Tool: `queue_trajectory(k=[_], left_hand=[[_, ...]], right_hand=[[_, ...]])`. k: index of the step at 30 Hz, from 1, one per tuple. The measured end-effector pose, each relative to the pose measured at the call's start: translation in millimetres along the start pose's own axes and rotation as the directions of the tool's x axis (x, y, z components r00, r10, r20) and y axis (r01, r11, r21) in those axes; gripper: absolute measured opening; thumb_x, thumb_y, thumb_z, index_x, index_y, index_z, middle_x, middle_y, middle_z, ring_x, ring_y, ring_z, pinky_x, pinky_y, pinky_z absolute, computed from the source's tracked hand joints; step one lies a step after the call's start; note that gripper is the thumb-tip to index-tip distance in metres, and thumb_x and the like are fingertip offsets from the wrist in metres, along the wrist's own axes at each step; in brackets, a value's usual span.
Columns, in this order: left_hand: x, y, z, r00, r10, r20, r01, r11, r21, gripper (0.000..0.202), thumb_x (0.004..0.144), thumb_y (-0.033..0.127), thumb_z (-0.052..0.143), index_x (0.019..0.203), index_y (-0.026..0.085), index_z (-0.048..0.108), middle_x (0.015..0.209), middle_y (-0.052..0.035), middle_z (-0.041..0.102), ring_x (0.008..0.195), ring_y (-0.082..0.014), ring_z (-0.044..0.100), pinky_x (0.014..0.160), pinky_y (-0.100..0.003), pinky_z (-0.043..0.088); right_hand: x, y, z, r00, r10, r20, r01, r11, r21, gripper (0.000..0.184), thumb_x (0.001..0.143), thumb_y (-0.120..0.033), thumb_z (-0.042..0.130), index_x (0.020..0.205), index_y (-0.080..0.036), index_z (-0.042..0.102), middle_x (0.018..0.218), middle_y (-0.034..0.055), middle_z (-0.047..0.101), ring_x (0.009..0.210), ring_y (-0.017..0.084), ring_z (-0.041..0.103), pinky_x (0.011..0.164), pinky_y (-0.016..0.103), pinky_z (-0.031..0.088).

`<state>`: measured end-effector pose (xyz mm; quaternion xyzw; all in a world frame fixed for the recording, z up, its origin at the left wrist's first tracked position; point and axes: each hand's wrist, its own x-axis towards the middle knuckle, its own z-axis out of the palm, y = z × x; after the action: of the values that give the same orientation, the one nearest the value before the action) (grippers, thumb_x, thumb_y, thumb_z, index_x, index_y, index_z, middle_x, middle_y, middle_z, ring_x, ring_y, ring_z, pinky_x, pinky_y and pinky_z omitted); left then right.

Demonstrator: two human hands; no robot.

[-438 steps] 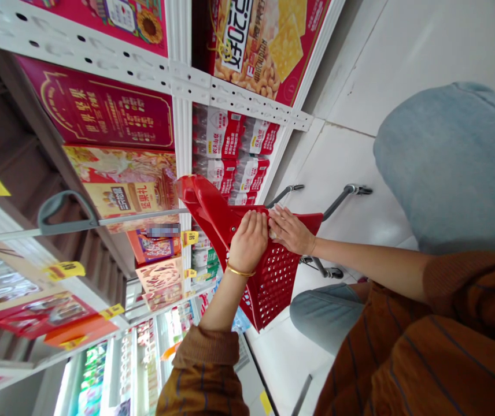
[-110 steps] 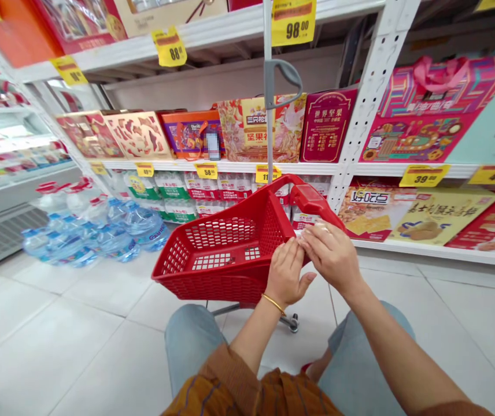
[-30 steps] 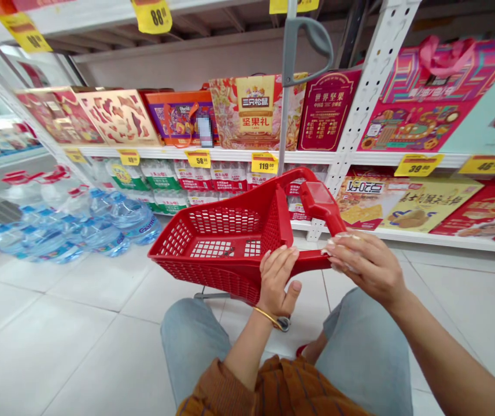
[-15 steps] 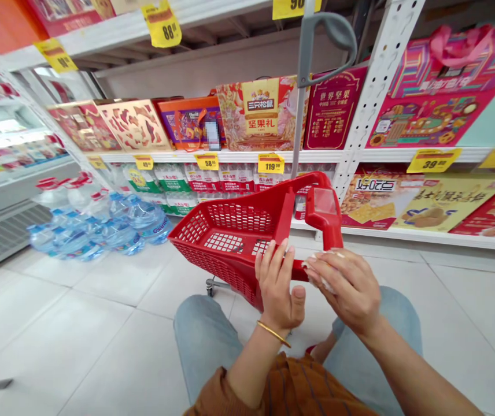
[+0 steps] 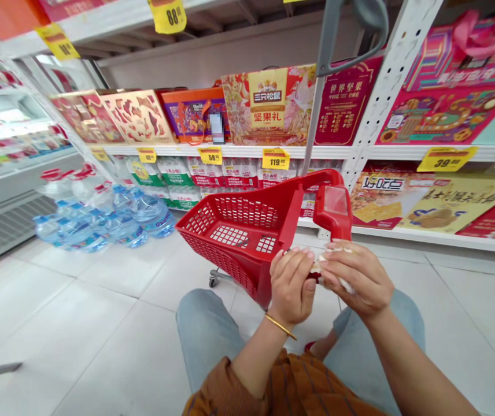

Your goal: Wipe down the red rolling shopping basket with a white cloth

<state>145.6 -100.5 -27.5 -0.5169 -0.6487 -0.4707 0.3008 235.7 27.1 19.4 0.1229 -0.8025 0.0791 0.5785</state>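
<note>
- Red plastic shopping basket point(image 5: 247, 211) on a wheeled frame: tilted, at the centre of the view, above the person's knees, with its near corner between both hands.
- Left hand point(image 5: 288, 283) at the basket's near corner: fingers curled inward, thumb tucked, fingertips against a short red bar point(image 5: 313, 277); a firm grip or a light touch impossible to tell.
- Right hand point(image 5: 358, 280) just beside the left hand: closed over a crumpled white tissue-like piece point(image 5: 346, 285), which sits against the red bar; exact material too small to tell.
- Both hands close together, probably because the small white piece needs working from two sides.
- Red handle grip point(image 5: 336, 208) just beyond the right hand, and a thin grey pole point(image 5: 312, 121) behind the basket, rising to a grey loop handle point(image 5: 371, 14).
- Behind the basket, a white metal shelf point(image 5: 230, 151): gift boxes point(image 5: 269, 107) above, shrink-wrapped bottled water point(image 5: 239, 174) below, and a yellow price tag point(image 5: 276, 158) on the edge, likely placed there for reading at a glance.
- Left of the basket, large water bottles point(image 5: 113, 225) in a loose heap on the tiled floor point(image 5: 78, 335), perhaps overflow stock.
</note>
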Motion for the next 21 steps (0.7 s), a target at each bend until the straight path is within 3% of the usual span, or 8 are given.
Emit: queue_trajectory(k=[3,6,12,15,18,21], left_hand=[[1,1,2.9,1.0,-0.006,-0.019,0.006,1.0,0.001,0.038,0.099,0.029,0.037,0.127,0.016,0.058,0.116,-0.0089,0.071,0.119,-0.0174,0.058,0.112,-0.033,0.032],[1,1,4.4,0.999,-0.002,-0.032,0.002,1.0,0.005,0.037,0.098,0.027,0.04,0.129,0.015,0.058,0.116,-0.0093,0.071,0.117,-0.0176,0.06,0.111,-0.034,0.033],[2,2,4.3,0.998,-0.011,-0.063,0.011,1.0,0.0,0.033,0.097,0.024,0.043,0.124,0.016,0.06,0.113,-0.0083,0.072,0.115,-0.0168,0.061,0.11,-0.033,0.034],[2,4,3.4,0.997,-0.018,-0.072,0.018,1.0,-0.004,0.032,0.097,0.024,0.043,0.123,0.016,0.061,0.112,-0.0081,0.072,0.115,-0.0168,0.061,0.11,-0.033,0.034],[1,4,2.0,0.997,-0.021,-0.076,0.019,1.0,-0.018,0.032,0.097,0.024,0.041,0.122,0.016,0.061,0.111,-0.0083,0.073,0.115,-0.0167,0.061,0.11,-0.033,0.034],[1,4,0.4,0.997,-0.018,-0.071,0.016,0.999,-0.035,0.031,0.097,0.023,0.042,0.119,0.016,0.062,0.109,-0.0085,0.073,0.114,-0.017,0.061,0.109,-0.033,0.035]], right_hand=[[-2,5,-1,1.0,0.024,-0.013,-0.023,0.999,0.032,0.013,0.081,-0.016,0.07,0.094,-0.019,0.069,0.084,0.0048,0.072,0.091,0.023,0.069,0.08,0.04,0.06],[-7,15,0,0.991,0.125,-0.046,-0.122,0.99,0.072,0.013,0.082,-0.015,0.067,0.093,-0.021,0.071,0.086,0.0043,0.072,0.09,0.023,0.069,0.082,0.041,0.058],[-10,20,4,0.924,0.336,-0.184,-0.316,0.94,0.128,0.013,0.084,-0.013,0.064,0.089,-0.023,0.071,0.084,0.0025,0.072,0.086,0.022,0.07,0.083,0.043,0.057],[-8,1,6,0.944,0.291,-0.155,-0.283,0.956,0.075,0.015,0.082,-0.012,0.066,0.091,-0.023,0.07,0.087,0.003,0.072,0.089,0.022,0.069,0.085,0.043,0.056],[-5,-17,7,0.986,0.152,-0.072,-0.152,0.988,-0.004,0.017,0.08,-0.013,0.069,0.094,-0.022,0.07,0.089,0.0044,0.073,0.093,0.023,0.068,0.084,0.042,0.058],[-4,-21,8,0.995,0.067,-0.079,-0.071,0.996,-0.045,0.017,0.081,-0.015,0.069,0.096,-0.021,0.068,0.088,0.0048,0.072,0.089,0.021,0.068,0.078,0.039,0.06]])
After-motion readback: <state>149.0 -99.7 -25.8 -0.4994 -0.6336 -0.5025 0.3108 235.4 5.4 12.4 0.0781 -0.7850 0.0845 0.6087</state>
